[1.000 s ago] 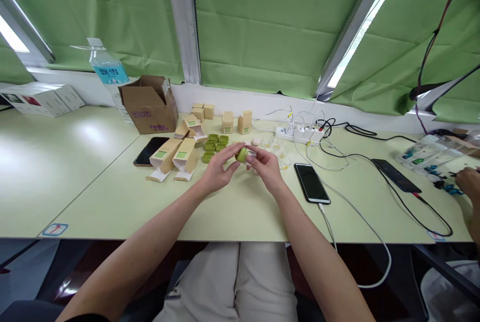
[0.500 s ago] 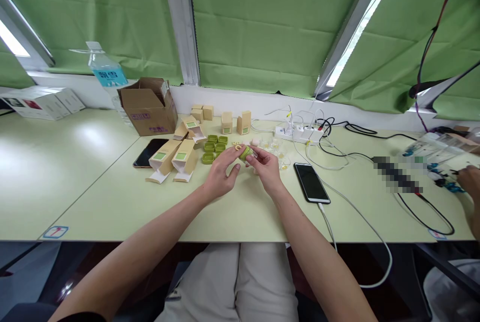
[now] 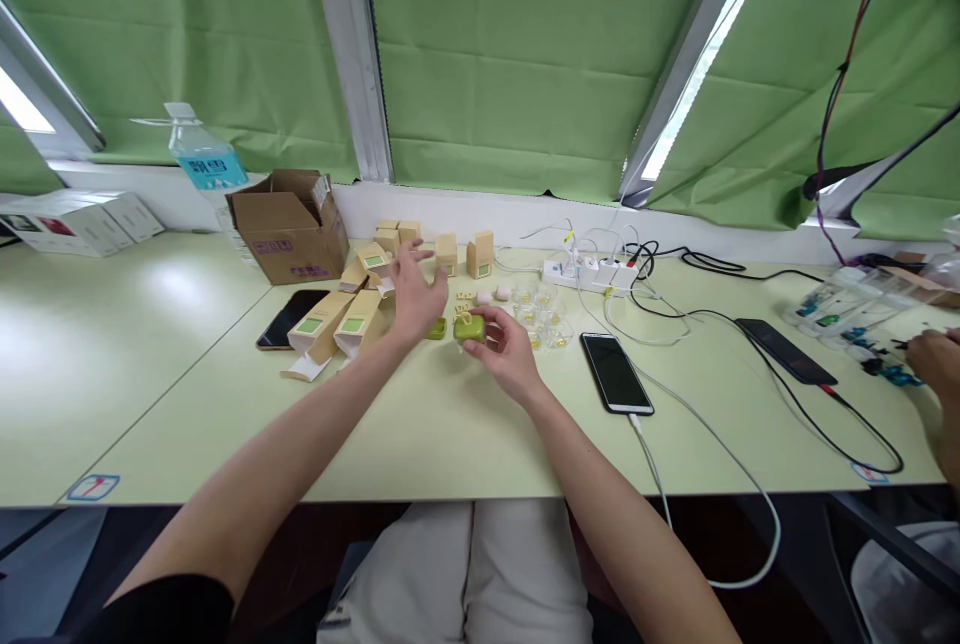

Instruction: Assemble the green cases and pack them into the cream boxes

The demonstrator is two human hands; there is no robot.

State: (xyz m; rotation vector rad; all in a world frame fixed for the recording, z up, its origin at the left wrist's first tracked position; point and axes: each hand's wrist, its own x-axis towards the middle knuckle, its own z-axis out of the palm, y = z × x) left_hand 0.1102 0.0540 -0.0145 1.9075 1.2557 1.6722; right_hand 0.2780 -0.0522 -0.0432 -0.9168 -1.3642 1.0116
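Observation:
My right hand (image 3: 508,354) grips a small green lidded container (image 3: 469,328) with a pale loop on top, just above the tabletop. My left hand (image 3: 417,294) is raised to the left of it, fingers spread and nothing visible in them. Beneath that hand a green square cup (image 3: 436,329) shows; the hand and forearm hide others like it. Opened kraft cartons (image 3: 319,322) with green labels lie left of my left hand. Two upright kraft cartons (image 3: 481,254) stand beyond my hands. Clear plastic cups (image 3: 544,309) and small pink pieces (image 3: 502,293) sit right of the container.
A brown cardboard box (image 3: 289,229) and a dark phone (image 3: 292,319) are at left. On the right lie a white-edged phone (image 3: 616,373) on a cable, a power strip (image 3: 590,274) and another phone (image 3: 785,351). A co-worker's hand (image 3: 936,364) is at the far right.
My left hand has let go of the green container and moved up and left, with its fingers opening. My right hand now holds the container alone, slightly further left.

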